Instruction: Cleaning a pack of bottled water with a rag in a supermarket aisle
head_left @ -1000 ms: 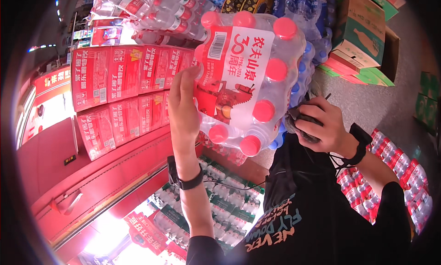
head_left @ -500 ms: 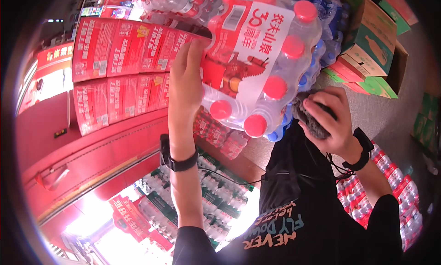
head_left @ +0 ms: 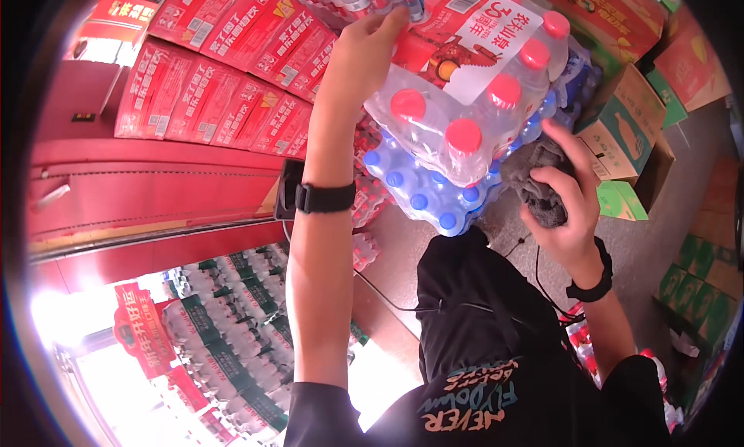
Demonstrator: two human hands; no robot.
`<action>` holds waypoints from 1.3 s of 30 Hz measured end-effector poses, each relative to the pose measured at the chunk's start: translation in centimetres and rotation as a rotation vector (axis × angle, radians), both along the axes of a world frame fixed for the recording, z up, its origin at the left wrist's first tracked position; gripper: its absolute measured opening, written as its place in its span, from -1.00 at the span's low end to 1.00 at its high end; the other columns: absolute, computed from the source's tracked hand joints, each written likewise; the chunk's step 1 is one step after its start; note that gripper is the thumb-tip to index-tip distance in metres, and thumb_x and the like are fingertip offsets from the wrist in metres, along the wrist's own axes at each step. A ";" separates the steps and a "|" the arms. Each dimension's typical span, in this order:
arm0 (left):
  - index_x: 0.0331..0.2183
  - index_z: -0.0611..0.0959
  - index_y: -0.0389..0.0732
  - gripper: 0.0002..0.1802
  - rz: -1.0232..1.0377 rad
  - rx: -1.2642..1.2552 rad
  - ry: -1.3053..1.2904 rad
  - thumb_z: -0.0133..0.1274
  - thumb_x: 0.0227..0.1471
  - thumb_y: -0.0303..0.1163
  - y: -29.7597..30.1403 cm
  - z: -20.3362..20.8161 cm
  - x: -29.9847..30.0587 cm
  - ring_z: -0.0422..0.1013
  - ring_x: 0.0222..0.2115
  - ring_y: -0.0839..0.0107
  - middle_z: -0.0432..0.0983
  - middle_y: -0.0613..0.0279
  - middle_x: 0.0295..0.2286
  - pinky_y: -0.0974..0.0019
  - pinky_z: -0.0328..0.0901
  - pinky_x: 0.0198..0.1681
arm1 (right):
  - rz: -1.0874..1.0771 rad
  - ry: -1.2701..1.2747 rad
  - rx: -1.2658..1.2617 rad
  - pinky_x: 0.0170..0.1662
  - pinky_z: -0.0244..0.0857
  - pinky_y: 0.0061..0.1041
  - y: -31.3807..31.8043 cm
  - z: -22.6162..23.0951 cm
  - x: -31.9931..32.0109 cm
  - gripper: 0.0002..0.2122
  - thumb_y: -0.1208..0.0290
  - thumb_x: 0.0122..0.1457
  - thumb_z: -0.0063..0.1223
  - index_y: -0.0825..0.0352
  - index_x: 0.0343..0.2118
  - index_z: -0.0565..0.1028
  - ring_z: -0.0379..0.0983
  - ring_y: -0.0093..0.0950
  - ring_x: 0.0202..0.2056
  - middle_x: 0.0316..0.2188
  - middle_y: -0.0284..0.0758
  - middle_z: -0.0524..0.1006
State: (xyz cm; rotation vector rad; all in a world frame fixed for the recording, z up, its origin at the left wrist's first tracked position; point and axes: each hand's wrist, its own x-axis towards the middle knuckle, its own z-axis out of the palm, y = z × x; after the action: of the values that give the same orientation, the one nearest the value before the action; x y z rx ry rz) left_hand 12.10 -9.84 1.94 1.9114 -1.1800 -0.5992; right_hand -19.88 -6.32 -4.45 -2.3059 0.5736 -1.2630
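A shrink-wrapped pack of clear bottles with red caps (head_left: 484,63) lies on a pack of blue-capped bottles (head_left: 422,193). My left hand (head_left: 363,60) is at the upper left edge of the red-capped pack, its fingers bent over the wrap; their tips are partly hidden. In my right hand (head_left: 577,203) is a crumpled dark grey cloth (head_left: 546,182), with thumb and fingers curled round it. That hand is beside the packs' right side, close to the blue caps. Both wrists wear black bands.
Red printed cartons (head_left: 225,83) are stacked in rows at the left. An opened cardboard box (head_left: 620,129) stands at the right, with more cartons behind. Packs of bottles with green wrapping (head_left: 232,323) fill the lower left. Green cartons (head_left: 697,280) are at the far right.
The view has shifted, and more of the blue-capped pack shows under the red-capped one. My left hand has moved toward the pack's far left corner. My right hand still holds the cloth.
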 end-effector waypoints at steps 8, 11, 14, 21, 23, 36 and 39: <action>0.01 0.71 -0.27 -0.24 -0.031 0.041 0.032 0.08 0.18 0.27 -0.5 -0.7 1.7 0.56 -0.19 0.27 0.69 -0.03 -0.25 0.18 0.39 0.01 | -0.005 -0.019 -0.230 -0.01 0.38 -0.15 1.9 -0.7 1.8 -0.45 0.64 -0.22 0.40 0.10 -0.05 0.65 0.42 -0.13 -0.09 0.05 -0.26 0.50; 0.02 0.71 -0.29 -0.25 -0.107 -0.058 -0.156 0.07 0.21 0.25 -0.4 -0.9 1.5 0.55 -0.21 0.29 0.68 0.01 -0.26 0.21 0.39 0.00 | -0.012 -0.059 -0.396 -0.01 0.42 -0.21 1.8 -1.1 4.2 -0.55 0.50 -0.12 0.37 -0.02 -0.09 0.68 0.41 -0.19 -0.09 0.02 -0.35 0.50; 0.04 0.69 -0.31 -0.26 -0.108 -0.037 -0.107 0.05 0.25 0.22 -0.4 -0.2 0.2 0.55 -0.21 0.30 0.68 0.01 -0.25 0.22 0.38 0.00 | -0.050 -0.128 -0.584 -0.06 0.50 -0.26 0.6 -4.0 5.4 -0.63 0.50 -0.13 0.35 -0.11 -0.23 0.65 0.41 -0.20 -0.07 -0.02 -0.48 0.48; 0.02 0.67 -0.33 -0.33 -0.099 -0.037 -0.035 0.02 0.30 0.14 -0.2 0.2 0.5 0.51 -0.21 0.35 0.66 0.02 -0.26 0.25 0.35 0.01 | -0.318 0.376 -0.155 -0.10 0.47 -0.21 -5.1 -12.3 -2.5 -0.64 0.60 -0.22 0.37 0.20 -0.26 0.61 0.42 -0.10 -0.12 -0.06 -0.35 0.51; -0.03 0.67 -0.36 -0.43 -0.062 -0.048 -0.024 0.04 0.32 0.02 -0.1 0.1 0.7 0.46 -0.25 0.40 0.63 0.07 -0.32 0.27 0.35 -0.04 | -0.423 0.306 -0.099 -0.08 0.45 -0.16 -4.1 -9.8 -3.4 -0.58 0.65 -0.26 0.37 0.21 -0.22 0.63 0.42 -0.08 -0.08 -0.04 -0.32 0.52; 0.03 0.62 -0.41 -0.56 -0.195 -0.011 -0.002 -0.05 0.43 -0.19 0.0 0.6 -0.3 0.51 0.00 0.31 0.62 0.02 -0.06 0.28 0.31 0.14 | -0.200 -0.178 -0.311 -0.05 0.51 -0.24 -4.1 0.5 4.8 -0.58 0.54 -0.07 0.42 0.00 -0.10 0.65 0.51 -0.23 -0.08 0.08 -0.32 0.54; 0.02 0.62 -0.39 -0.63 -0.259 -0.102 -0.072 -0.10 0.46 -0.29 0.3 0.3 0.0 0.49 0.02 0.34 0.60 0.09 -0.04 0.29 0.30 0.16 | -0.221 -0.185 -0.382 -0.08 0.53 -0.17 -4.2 -2.9 5.0 -0.55 0.57 -0.08 0.44 -0.03 -0.11 0.63 0.51 -0.22 -0.07 0.09 -0.30 0.52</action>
State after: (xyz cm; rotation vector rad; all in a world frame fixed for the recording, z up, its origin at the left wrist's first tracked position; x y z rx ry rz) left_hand 12.15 -9.55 2.25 1.7195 -1.4903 -0.5981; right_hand -14.90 -10.52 -7.38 -2.4352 0.5748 -1.8046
